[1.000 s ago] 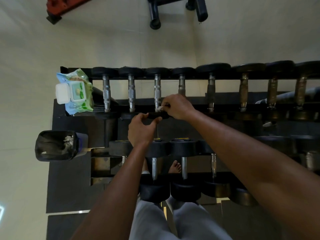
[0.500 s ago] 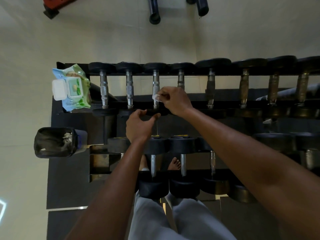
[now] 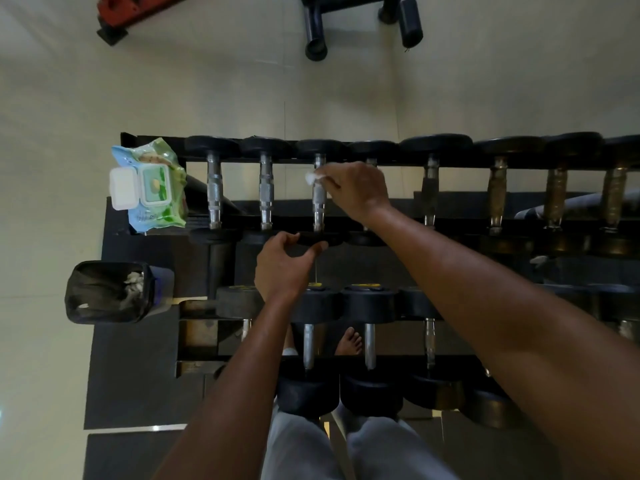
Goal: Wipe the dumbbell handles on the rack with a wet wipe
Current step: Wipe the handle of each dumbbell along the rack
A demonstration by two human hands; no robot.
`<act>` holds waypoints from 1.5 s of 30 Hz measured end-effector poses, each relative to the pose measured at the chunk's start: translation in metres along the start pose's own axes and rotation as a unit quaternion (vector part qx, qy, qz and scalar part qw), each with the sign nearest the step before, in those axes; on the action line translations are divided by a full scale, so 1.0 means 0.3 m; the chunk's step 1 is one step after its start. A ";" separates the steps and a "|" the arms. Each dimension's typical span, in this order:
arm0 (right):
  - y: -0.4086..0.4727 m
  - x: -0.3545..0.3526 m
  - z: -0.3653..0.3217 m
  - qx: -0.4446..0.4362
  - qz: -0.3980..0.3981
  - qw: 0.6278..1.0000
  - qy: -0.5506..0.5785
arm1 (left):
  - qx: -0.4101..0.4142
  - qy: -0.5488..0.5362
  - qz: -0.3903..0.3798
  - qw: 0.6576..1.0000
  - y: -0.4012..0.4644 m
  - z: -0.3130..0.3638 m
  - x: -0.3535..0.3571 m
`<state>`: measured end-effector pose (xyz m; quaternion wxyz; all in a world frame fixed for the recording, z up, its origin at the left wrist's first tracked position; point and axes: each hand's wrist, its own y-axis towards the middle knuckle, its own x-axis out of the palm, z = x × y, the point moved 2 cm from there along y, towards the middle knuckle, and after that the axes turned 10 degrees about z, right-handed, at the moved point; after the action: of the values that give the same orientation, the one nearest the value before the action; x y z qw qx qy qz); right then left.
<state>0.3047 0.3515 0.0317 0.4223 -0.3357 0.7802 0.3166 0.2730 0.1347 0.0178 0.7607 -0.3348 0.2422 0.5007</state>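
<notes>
White crumpled wet wipe (image 3: 310,177) wraps the knurled chrome dumbbell handle (image 3: 319,202).

Dim, flat indoor light; the pale tiled floor (image 3: 207,81) is the brightest area, while the black metal dumbbell rack (image 3: 398,206) sinks into shadow. Wide-angle distortion bows the edges. Forearms near the lens look soft, slightly blurred.
</notes>
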 end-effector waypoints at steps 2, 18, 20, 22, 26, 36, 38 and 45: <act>0.051 -0.004 0.005 0.027 0.024 0.999 -0.002 | 0.004 -0.006 0.001 1.000 -0.003 -0.006 0.002; 0.053 0.056 -0.058 0.044 0.030 0.998 -0.045 | 0.005 -0.002 -0.005 1.000 -0.008 0.000 -0.006; 0.014 0.051 -0.042 0.097 0.061 0.993 -0.005 | 0.000 0.002 -0.004 1.000 -0.008 0.006 -0.010; -0.013 0.064 -0.037 0.158 0.078 0.984 0.031 | -0.004 0.000 -0.006 1.000 -0.006 0.009 -0.010; -0.021 0.109 -0.052 0.282 0.091 0.941 0.165 | -0.011 0.008 -0.004 1.000 -0.001 0.020 -0.016; 0.017 0.114 -0.056 0.596 0.097 0.690 0.399 | -0.005 0.012 -0.002 1.000 -0.008 0.031 -0.022; 0.041 0.101 -0.046 0.605 0.074 0.688 0.393 | -0.006 0.015 -0.002 1.000 -0.010 0.031 -0.022; 0.050 0.084 -0.027 0.618 0.017 0.673 0.406 | -0.003 0.018 -0.002 1.000 -0.003 0.035 -0.023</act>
<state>0.2785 0.3474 0.0164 0.1697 -0.0799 0.8978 -0.3985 0.2716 0.1382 0.0299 0.7565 -0.3465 0.2540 0.4931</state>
